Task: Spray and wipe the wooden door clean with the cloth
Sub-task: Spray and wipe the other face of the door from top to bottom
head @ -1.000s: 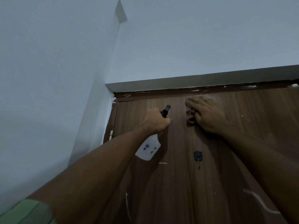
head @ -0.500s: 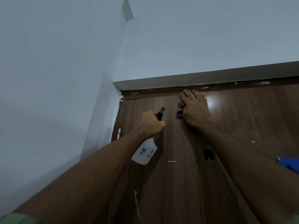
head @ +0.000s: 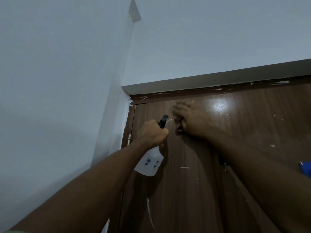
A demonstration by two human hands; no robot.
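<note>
The brown wooden door (head: 249,125) fills the lower right, flecked with white paint marks. My left hand (head: 154,133) grips the neck of a white spray bottle (head: 149,163) with a black nozzle (head: 163,121), and a thin mist leaves the nozzle toward the door. Just right of the nozzle, near the door's top left corner, my right hand (head: 191,120) presses a dark cloth (head: 178,122) flat against the door. Most of the cloth is hidden under the hand. The right hand looks blurred.
A white wall (head: 58,98) runs along the left, meeting the door frame (head: 210,80) above. A hinge (head: 129,137) shows at the door's left edge. A small dark hook (head: 224,164) peeks out beside my right forearm. Something blue (head: 306,170) sits at the right border.
My right hand with the cloth has slid left and slightly down along the door top. The left hand has stayed near the same spot and spray now comes from the nozzle.
</note>
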